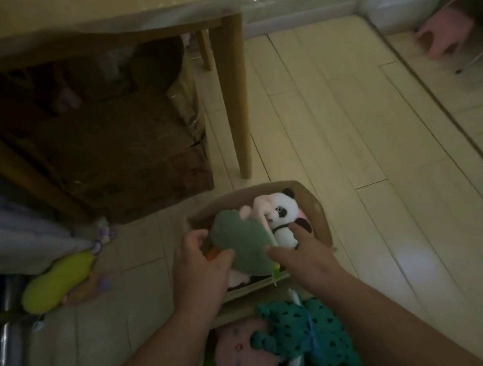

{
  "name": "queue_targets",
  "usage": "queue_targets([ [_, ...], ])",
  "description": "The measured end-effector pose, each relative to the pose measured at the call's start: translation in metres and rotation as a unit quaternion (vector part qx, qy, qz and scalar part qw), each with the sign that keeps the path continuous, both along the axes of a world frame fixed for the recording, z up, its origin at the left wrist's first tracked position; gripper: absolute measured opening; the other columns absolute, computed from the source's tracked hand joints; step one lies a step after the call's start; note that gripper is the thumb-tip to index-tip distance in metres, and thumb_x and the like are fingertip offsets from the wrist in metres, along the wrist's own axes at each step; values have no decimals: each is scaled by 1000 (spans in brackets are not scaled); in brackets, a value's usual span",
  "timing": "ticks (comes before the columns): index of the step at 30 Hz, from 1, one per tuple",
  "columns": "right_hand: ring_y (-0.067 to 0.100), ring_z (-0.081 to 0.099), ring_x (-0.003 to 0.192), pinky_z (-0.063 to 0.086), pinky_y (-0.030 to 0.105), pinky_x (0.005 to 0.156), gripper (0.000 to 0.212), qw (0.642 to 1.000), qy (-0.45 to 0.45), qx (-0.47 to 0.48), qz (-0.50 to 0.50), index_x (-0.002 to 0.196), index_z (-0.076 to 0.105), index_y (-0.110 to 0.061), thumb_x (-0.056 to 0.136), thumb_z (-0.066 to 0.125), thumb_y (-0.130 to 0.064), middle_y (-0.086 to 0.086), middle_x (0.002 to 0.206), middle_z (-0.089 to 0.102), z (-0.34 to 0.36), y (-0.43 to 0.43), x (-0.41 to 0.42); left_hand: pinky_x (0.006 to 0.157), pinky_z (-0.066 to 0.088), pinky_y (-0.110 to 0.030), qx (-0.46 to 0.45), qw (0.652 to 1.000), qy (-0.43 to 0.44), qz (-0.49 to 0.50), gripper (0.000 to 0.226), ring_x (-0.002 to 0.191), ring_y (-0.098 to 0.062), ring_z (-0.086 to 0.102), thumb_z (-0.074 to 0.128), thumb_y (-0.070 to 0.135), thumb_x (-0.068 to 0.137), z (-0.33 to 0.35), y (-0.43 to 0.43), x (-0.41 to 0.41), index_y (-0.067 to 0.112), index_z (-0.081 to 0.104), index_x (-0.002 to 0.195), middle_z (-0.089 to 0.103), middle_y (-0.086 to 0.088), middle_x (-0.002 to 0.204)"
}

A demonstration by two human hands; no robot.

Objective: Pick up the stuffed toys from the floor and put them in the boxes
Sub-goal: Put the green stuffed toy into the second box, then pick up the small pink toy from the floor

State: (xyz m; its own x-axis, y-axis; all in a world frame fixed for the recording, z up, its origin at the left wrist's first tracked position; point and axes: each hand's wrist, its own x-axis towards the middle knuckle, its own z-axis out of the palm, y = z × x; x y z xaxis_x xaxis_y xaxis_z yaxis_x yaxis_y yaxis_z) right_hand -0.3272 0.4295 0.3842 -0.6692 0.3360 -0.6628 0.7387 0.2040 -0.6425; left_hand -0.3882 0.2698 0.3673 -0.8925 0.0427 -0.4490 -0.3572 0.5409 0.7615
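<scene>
Dim room, pale plank floor (353, 141), light wall with white baseboard at the far side. A wooden table (235, 89) stands upper left; under it a large dark cardboard box (123, 156), contents too dark to make out. Grey fabric (0, 231) hangs at the left edge. At far right, a pink stool (443, 33), blurred, sits beyond a floor seam.

Containers: the far box (316, 212), open cardboard, sits on the floor just in front of the table leg. It holds a panda toy (285, 220), a pink plush partly under it, and something orange at the left side, mostly hidden. A green plush (243, 242) lies over the box's near-left part. The left hand (196, 268) has thumb and fingers closed around its left edge; the right hand (301, 255) is spread, fingers apart, fingertips touching the green plush and the panda. The near box (239, 305), touching the far one, holds a teal spotted toy (307, 336) and a pink toy (245, 361).

Still on the floor: a yellow-green plush (57, 282) at left, beside the fabric, with a smaller pale toy (102, 235) just behind it.

Open room: bare floor to the right of both boxes; the left side is crowded by the table leg, fabric and a dark shiny object at the frame edge.
</scene>
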Motion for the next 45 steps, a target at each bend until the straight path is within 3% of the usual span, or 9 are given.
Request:
queue_targets([
  [2,24,43,131,41,32,92,71,1000,13,11,9,151,24,-26,90,59,-40,2,151,38,1,-1,-2,64,35,-24,22,1000,-3,2,36,82,1,43,67,23,83,2,-1,2,34,44,108,44,9,107],
  [8,23,46,128,46,41,99,60,998,49,46,13,146,36,-29,91,58,-38,4,146,45,8,-12,-16,85,35,-29,62,998,-26,9,35,110,-8,39,65,25,85,5,-11,-4,34,47,113,42,7,118],
  [14,21,48,127,39,27,90,55,995,62,64,41,143,41,-25,92,58,-34,2,145,47,12,-40,-34,61,34,-16,70,996,-38,38,38,102,-6,41,64,25,86,7,-35,-16,34,47,118,44,9,118],
  [20,14,51,112,45,32,92,48,991,65,89,79,134,49,-35,88,58,-44,-4,139,51,9,-99,-70,86,41,-31,69,994,-32,79,38,109,-10,45,67,23,82,-1,-95,-41,35,48,112,50,4,122],
  [24,7,46,106,34,8,75,43,989,65,73,107,134,51,-27,92,56,-37,-12,123,52,2,-147,-108,84,46,-30,62,995,-20,76,48,101,-5,51,65,35,69,-15,-151,-72,30,51,115,54,6,119],
  [26,7,50,108,36,14,77,44,989,77,68,107,133,53,-25,91,57,-38,-12,127,56,-6,-175,-128,77,44,-26,64,995,-20,71,42,91,-1,51,70,27,76,-27,-179,-89,28,51,114,54,7,115],
  [35,14,50,123,37,25,89,49,993,56,26,103,137,48,-27,91,59,-39,-5,139,51,-60,-287,-189,95,43,-34,34,995,-44,85,45,112,-14,49,70,33,69,-81,-291,-137,32,50,109,54,4,116],
  [40,13,53,121,43,27,91,51,990,53,-2,130,138,47,-29,90,60,-40,-5,139,52,-90,-320,-201,75,42,-28,28,985,-60,157,55,88,-12,55,72,34,61,-99,-328,-152,20,54,112,58,-1,104],
  [45,14,56,116,44,28,95,50,985,46,-21,164,137,49,-28,89,61,-39,-4,137,53,-127,-336,-214,78,43,-29,43,975,-64,206,62,97,-17,57,65,35,57,-128,-349,-158,16,55,115,59,-3,114],
])
